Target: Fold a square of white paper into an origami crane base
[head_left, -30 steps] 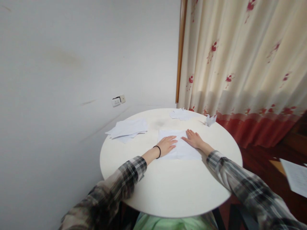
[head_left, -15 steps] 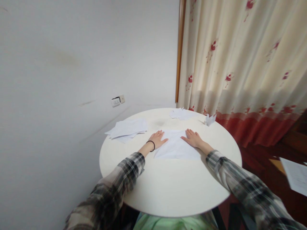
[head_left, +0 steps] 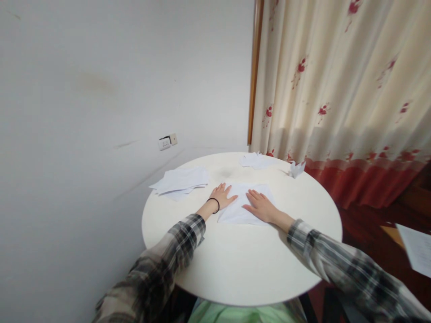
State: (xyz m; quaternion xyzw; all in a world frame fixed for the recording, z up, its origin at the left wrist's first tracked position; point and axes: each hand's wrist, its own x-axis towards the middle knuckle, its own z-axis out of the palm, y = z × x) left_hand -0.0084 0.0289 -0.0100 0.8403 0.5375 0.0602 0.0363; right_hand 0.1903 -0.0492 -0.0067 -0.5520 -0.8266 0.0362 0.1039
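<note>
A white sheet of paper (head_left: 240, 204) lies flat near the middle of the round white table (head_left: 242, 264). My left hand (head_left: 222, 195) rests open on the sheet's left edge, fingers spread, a black band on the wrist. My right hand (head_left: 259, 206) lies open and flat on the sheet's middle. Both arms wear plaid sleeves. Neither hand holds anything.
A loose pile of white sheets (head_left: 180, 180) lies at the table's back left. Crumpled paper (head_left: 254, 160) and a small folded paper piece (head_left: 296, 168) sit at the far edge. A wall stands left, a flowered curtain (head_left: 340, 98) behind. Another sheet (head_left: 415, 251) lies off the table at right.
My left hand slid left from the sheet's middle to its left edge. My right hand moved left from the right part of the sheet to its middle. The sheet now looks narrower.
</note>
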